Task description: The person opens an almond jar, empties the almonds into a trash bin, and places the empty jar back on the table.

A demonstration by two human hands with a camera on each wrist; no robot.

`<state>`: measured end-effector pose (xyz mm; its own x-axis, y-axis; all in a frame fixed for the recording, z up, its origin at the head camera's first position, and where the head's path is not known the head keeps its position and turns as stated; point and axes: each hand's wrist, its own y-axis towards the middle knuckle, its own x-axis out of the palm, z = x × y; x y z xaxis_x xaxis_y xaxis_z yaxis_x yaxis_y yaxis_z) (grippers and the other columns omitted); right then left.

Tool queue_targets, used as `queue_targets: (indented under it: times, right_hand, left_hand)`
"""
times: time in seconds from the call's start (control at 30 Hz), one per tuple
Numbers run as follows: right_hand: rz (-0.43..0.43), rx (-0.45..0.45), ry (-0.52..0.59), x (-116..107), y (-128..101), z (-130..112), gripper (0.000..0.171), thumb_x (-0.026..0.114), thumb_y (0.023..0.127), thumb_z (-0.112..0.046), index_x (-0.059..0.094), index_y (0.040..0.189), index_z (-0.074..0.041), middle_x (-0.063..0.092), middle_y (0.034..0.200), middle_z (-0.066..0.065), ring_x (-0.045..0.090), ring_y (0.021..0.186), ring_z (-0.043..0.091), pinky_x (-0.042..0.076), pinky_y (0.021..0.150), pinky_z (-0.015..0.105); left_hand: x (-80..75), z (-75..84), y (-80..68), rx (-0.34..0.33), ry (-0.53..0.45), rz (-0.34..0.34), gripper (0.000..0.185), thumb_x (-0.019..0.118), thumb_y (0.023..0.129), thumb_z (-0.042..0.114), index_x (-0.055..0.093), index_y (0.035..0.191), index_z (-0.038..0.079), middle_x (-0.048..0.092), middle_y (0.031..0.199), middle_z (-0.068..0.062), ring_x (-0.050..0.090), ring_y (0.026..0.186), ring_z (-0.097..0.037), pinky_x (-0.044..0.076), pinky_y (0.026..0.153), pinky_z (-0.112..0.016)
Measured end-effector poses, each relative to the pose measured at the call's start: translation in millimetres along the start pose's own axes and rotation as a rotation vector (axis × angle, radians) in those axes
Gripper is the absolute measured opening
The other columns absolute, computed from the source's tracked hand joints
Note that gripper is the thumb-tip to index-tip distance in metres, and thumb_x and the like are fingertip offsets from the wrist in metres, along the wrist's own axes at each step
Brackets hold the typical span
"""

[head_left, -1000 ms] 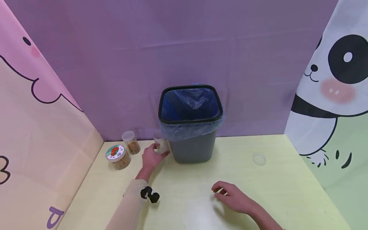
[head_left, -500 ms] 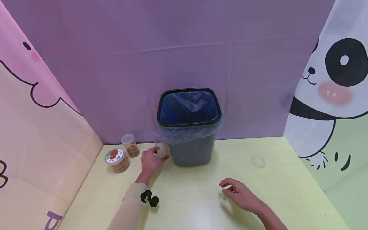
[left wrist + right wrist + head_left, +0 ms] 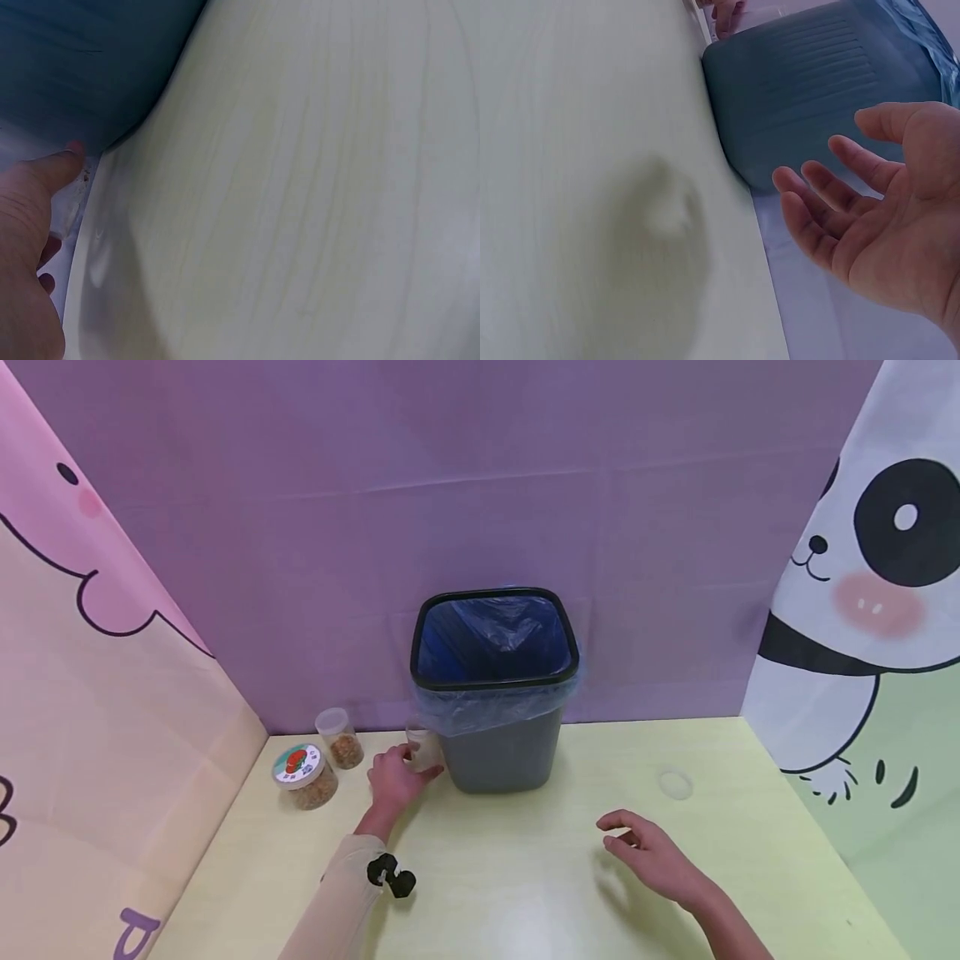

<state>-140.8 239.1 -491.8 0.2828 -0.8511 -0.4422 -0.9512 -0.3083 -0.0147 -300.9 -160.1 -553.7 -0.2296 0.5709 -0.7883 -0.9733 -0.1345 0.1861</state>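
Observation:
My left hand grips a clear plastic jar that stands at the table's back edge, just left of the trash bin. Thumb and fingers lie on either side of it, and they hide part of its wall. In the left wrist view the thumb reaches along the jar toward the bin, and only a sliver of the jar shows. Over the table's right half hovers my right hand, fingers loosely bent and holding nothing. The right wrist view shows its palm bare.
A dark blue liner lines the bin under its black rim. Farther left stand a small clear jar of brown bits and a wider labelled tub. On the table's right lies a clear round disc. Printed cloth surrounds the table.
My right hand has moved to the right, away from the bin. The left hand stays on the clear jar in about the same place. The head view has shifted slightly.

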Motion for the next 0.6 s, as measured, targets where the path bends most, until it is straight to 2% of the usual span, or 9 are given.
queue_targets:
  times: [0.1,0.33,0.47,0.6]
  right_hand:
    - [0.032,0.020,0.001,-1,-1,2,0.026,0.060,0.097,-0.024,0.059,0.121,-0.013,0.056,0.126,0.015,0.062,0.100,0.032,0.049,0.079,0.032]
    - [0.194,0.043,-0.011,-16,1,8,0.033,0.060,0.098,-0.017,0.053,0.129,-0.011,0.051,0.135,0.016,0.060,0.109,0.029,0.050,0.081,0.036]
    - [0.215,0.027,0.002,-21,1,9,0.033,0.059,0.098,-0.016,0.052,0.129,-0.008,0.049,0.136,0.016,0.059,0.110,0.031,0.050,0.080,0.036]
    - [0.199,0.045,0.015,-21,1,9,0.032,0.059,0.098,-0.018,0.053,0.128,-0.008,0.050,0.137,0.017,0.059,0.110,0.030,0.049,0.081,0.036]
  left_hand:
    - [1.5,-1.0,-0.9,-0.001,-0.001,-0.017,0.068,0.079,0.074,0.051,0.063,0.124,0.008,0.065,0.119,-0.012,0.048,0.106,-0.036,0.033,0.088,-0.057]
    - [5.0,2.0,-3.4,-0.037,-0.015,-0.045,0.069,0.079,0.074,0.051,0.062,0.126,0.008,0.064,0.117,-0.011,0.048,0.107,-0.035,0.032,0.090,-0.057]
    - [5.4,0.4,-2.8,-0.052,-0.014,-0.051,0.070,0.080,0.074,0.052,0.062,0.125,0.007,0.064,0.116,-0.012,0.048,0.107,-0.035,0.032,0.091,-0.056]
    - [5.2,-1.8,-2.1,-0.058,-0.014,-0.041,0.070,0.080,0.073,0.051,0.061,0.122,0.005,0.064,0.116,-0.013,0.048,0.106,-0.035,0.033,0.090,-0.056]
